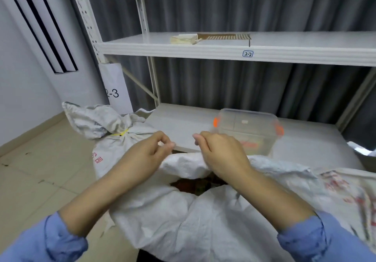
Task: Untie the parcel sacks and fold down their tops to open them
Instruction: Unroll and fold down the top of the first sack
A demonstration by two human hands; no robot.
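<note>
Above the mouth of the open parcel sack (183,221), your left hand (150,152) and right hand (221,152) hover close together. Each is closed, with the fingers curled and the thumb tip meeting the forefinger. You cannot tell whether anything thin is pinched between them. Just under your hands, the sack's far rim (183,167) is rolled down. Dark contents (193,186) show through the opening behind it. Your blue sleeves (40,243) end at the forearms.

Beside this sack on the left, a second sack (114,141) stands on the tiled floor (40,170). Its neck is bunched and bound with a yellow tie (122,133). To the right lies more white sack fabric with red print (345,190).

Beyond your hands, a clear plastic box with orange clips (248,131) sits near the front edge of the lower shelf (183,123). The upper shelf (305,46) carries a label reading 2-2 (247,53).
</note>
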